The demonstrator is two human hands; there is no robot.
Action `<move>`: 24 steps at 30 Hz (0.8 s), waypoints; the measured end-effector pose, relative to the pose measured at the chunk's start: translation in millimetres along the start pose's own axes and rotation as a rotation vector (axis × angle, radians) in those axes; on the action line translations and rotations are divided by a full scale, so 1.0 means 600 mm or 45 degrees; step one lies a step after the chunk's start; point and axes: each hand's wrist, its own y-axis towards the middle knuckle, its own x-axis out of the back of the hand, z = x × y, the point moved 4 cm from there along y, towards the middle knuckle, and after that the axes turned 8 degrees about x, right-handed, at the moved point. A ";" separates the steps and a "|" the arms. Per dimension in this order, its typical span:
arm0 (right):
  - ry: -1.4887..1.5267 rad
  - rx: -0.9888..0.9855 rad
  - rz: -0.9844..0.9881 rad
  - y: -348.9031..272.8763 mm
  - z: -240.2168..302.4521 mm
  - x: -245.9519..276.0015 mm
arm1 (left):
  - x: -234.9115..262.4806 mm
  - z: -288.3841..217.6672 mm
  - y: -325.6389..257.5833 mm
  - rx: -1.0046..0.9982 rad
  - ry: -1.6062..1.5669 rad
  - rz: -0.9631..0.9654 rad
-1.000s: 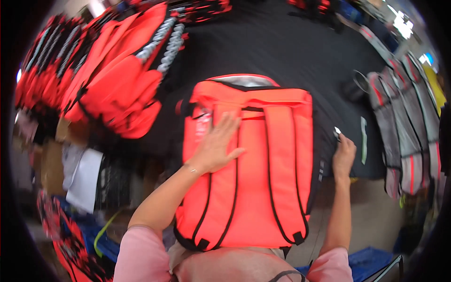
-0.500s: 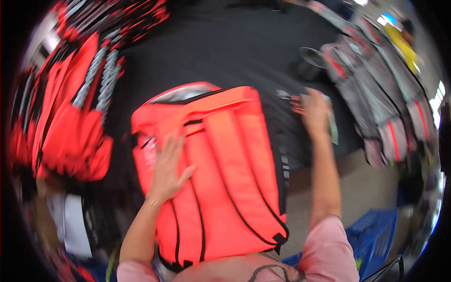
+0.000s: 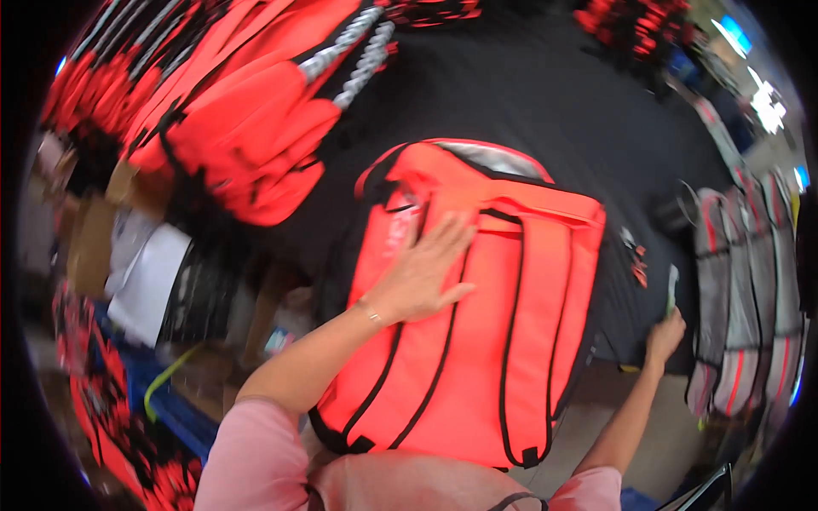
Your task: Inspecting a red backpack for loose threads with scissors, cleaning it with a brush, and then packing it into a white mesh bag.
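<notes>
A bright red-orange backpack with black piping lies on the black-covered table, its two shoulder straps facing up. At its top, a silvery lining shows in the opening. My left hand rests flat on the upper left of the backpack, fingers stretched out. Off to the right, near the table's front edge, my right hand is closed round a slim pale-green and whitish object that sticks up from the fist; its exact kind is unclear. Just beyond that hand lies a small red-handled cutting tool.
Stacked red bags with grey braided straps lie at the left. Grey bags with red stripes line the right edge, beside a dark cup-like container. White sheets and cardboard boxes stand at lower left, over a blue crate.
The whole view has swung, shifting the backpack rightward in it. My right hand has moved away from beside the red-handled tool and closed on the slim object. My left hand stays on the backpack.
</notes>
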 end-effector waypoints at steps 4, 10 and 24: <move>0.325 -0.038 -0.061 0.044 0.086 0.085 | -0.009 0.015 -0.004 0.058 -0.072 0.025; 0.310 0.090 -0.052 0.188 0.120 0.193 | 0.009 0.003 -0.003 0.114 -0.018 0.077; -0.211 0.273 0.388 0.392 0.151 0.068 | 0.012 0.002 0.000 0.166 -0.022 0.114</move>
